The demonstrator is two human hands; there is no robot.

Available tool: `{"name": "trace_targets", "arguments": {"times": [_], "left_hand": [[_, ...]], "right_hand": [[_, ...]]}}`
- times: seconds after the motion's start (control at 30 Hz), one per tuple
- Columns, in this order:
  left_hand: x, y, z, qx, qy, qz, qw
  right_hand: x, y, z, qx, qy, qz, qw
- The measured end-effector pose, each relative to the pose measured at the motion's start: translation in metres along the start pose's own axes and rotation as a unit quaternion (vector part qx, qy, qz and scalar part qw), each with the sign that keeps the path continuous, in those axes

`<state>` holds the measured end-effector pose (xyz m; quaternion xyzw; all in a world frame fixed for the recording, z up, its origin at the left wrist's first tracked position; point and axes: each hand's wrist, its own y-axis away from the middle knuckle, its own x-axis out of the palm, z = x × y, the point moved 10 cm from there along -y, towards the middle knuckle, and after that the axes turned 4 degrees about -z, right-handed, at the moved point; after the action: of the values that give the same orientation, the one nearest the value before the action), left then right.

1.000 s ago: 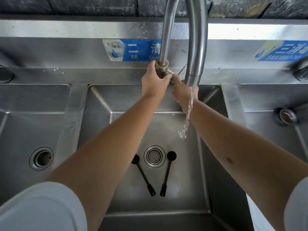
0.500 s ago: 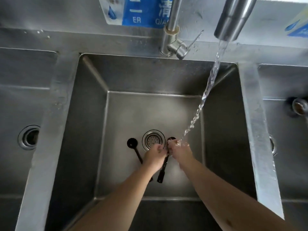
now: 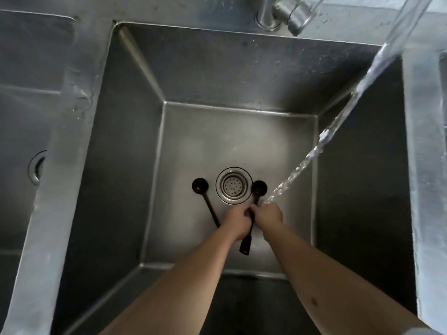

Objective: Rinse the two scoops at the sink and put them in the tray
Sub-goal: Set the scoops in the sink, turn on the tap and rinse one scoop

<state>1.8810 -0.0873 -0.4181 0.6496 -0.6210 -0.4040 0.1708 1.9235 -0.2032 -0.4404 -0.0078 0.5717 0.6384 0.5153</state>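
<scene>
Two black long-handled scoops lie on the floor of the steel sink [image 3: 242, 141], one on each side of the round drain [image 3: 233, 185]. The left scoop [image 3: 200, 187] lies free, its handle end hidden under my left hand [image 3: 235, 222]. Both my left hand and my right hand [image 3: 267, 213] close around the handle of the right scoop [image 3: 259, 187] near its middle; its bowl and handle tip [image 3: 244, 246] stick out. A stream of water [image 3: 338, 122] falls from the upper right onto my right hand.
The tap base and lever [image 3: 283, 10] sit at the back rim. Another basin with a drain hole [image 3: 36, 168] lies to the left. A steel divider [image 3: 425, 165] borders the sink on the right. No tray is in view.
My hands dropped from the tap lever down to the sink floor and closed on the right scoop's handle. The water now runs in a full stream. The view tilted further down.
</scene>
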Motion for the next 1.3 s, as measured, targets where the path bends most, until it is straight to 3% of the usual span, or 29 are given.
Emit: {"name": "trace_targets", "arguments": {"times": [0.1,0.27,0.4,0.53,0.63,0.83,1.0,1.1,1.3], "left_hand": [[-0.004,0.007,-0.002,-0.028,0.084,0.013,0.996],[-0.031,0.025,-0.039,-0.044,0.131,-0.046,0.989],[-0.031,0.042,-0.081,-0.023,0.199,-0.003,0.980],[-0.028,0.060,-0.107,-0.004,0.295,0.035,0.955],[-0.030,0.066,-0.110,-0.044,0.350,0.036,0.935],[-0.047,0.077,-0.107,-0.107,0.282,-0.022,0.953],[-0.030,0.102,-0.141,-0.066,0.444,0.128,0.884],[-0.032,0.112,-0.146,-0.041,0.393,0.142,0.907],[-0.059,0.114,-0.167,0.030,0.352,0.098,0.931]], "right_hand": [[-0.010,0.020,-0.001,0.007,-0.088,0.031,0.996],[-0.035,0.079,0.011,0.036,-0.253,0.116,0.960],[-0.060,0.126,0.024,0.070,-0.322,0.132,0.935],[-0.085,0.150,0.033,0.058,-0.311,0.097,0.944],[-0.099,0.158,0.040,0.028,-0.286,0.069,0.955],[-0.111,0.165,0.058,-0.026,-0.279,0.066,0.958],[-0.113,0.170,0.064,-0.030,-0.324,0.067,0.943],[-0.121,0.169,0.072,-0.034,-0.360,0.062,0.930],[-0.134,0.169,0.102,-0.082,-0.390,0.113,0.910]]}}
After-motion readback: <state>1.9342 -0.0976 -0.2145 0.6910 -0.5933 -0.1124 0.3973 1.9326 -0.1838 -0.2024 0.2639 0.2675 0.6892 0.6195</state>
